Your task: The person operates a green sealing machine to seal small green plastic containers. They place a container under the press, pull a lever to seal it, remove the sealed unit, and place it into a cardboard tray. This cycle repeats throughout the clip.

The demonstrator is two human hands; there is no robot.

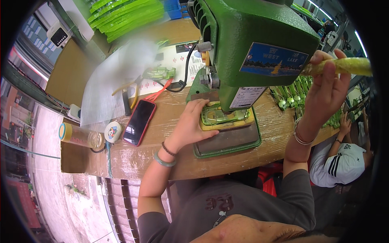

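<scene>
My left hand spans the left end of a yellow block, thumb along its near side and fingers at its far side. On the block lies a clear green plastic part, under the head of a green bench press. Both rest on the brown plate of the machine's base. Up at the right, my right hand has its fingers around the yellow-wrapped lever handle. The machine's head hides part of the plastic part.
Left on the cardboard-covered table are a phone, a bottle, a round white case, pliers and plastic wrap. Green parts lie right, near another person. Green strips are stacked behind.
</scene>
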